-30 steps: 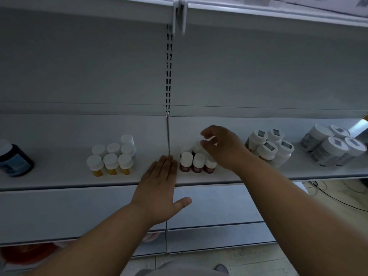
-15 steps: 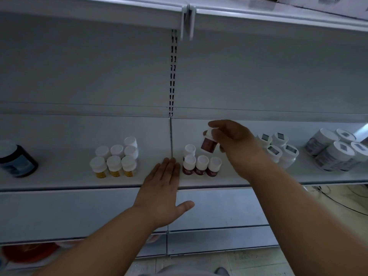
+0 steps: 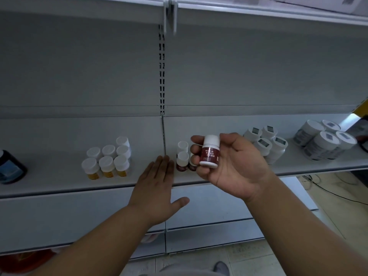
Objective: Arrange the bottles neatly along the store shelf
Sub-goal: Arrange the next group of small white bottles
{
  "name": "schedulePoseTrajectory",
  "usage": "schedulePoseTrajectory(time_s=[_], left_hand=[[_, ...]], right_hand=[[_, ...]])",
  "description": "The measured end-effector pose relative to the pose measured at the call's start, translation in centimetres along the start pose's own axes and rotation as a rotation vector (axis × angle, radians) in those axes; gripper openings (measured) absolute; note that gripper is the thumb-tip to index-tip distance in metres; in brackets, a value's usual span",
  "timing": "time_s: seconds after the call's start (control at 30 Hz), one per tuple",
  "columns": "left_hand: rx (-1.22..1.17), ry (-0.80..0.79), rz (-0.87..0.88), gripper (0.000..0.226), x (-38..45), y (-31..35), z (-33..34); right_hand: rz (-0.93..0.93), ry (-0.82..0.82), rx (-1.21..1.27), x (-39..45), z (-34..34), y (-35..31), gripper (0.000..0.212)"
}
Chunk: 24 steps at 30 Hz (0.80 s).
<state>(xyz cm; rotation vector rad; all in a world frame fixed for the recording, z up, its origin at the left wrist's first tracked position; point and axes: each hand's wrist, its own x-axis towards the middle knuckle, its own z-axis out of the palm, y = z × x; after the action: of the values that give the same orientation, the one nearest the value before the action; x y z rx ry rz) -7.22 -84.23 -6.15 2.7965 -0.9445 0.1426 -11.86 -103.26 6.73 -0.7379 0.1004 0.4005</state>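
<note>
Head view looks forward and down at a grey store shelf (image 3: 59, 182), with both bare forearms reaching in from below. Held palm-up above the shelf's front edge, the right hand (image 3: 235, 168) grips a small bottle with a dark red label (image 3: 209, 154): the bottle stands nearly upright, white cap up, with the fingertips (image 3: 196, 150) curled round its left side and the thumb (image 3: 231, 139) against its right side near the cap. Pale writing runs across the label in several short lines, too small and blurred to read. Just behind and left of the held bottle, more bottles of the same kind (image 3: 182, 159) stand on the shelf, partly hidden by the fingers. The left hand (image 3: 157, 184) lies flat and palm-down at the shelf's front edge, fingers straight and together, thumb spread out to the side, its fingertips just beside that red-label group. Further left stands a block of white-capped bottles with amber bodies (image 3: 107, 162), and a dark jar (image 3: 11, 168) sits at the far left. To the right are white bottles with small grey stickers on their caps (image 3: 264, 144), then larger white jars (image 3: 324, 139) with grey label print I cannot read.
</note>
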Motion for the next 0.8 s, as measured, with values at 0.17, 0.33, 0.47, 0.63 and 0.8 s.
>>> schedulePoseTrajectory(time_s=[0.17,0.33,0.47,0.63,0.8], left_hand=[[-0.022,-0.006,0.002,0.108,-0.2,0.0,0.0],[-0.021,0.000,0.011,0.109,-0.1,-0.2,0.3],[-0.025,0.008,0.008,0.109,-0.1,-0.2,0.2],[-0.034,0.019,0.013,0.108,-0.1,-0.2,0.1],[-0.027,0.031,0.004,0.108,-0.1,-0.2,0.2]], right_hand=[[-0.055,-0.012,-0.067,-0.5,0.1,0.3,0.028],[-0.068,0.008,-0.147,-0.8,0.6,0.0,0.039],[-0.163,0.068,-0.288,-0.8,0.5,0.1,0.026],[-0.212,0.132,-0.232,-0.7,0.8,0.1,0.022],[-0.143,0.121,-0.240,-0.9,0.6,-0.4,0.038]])
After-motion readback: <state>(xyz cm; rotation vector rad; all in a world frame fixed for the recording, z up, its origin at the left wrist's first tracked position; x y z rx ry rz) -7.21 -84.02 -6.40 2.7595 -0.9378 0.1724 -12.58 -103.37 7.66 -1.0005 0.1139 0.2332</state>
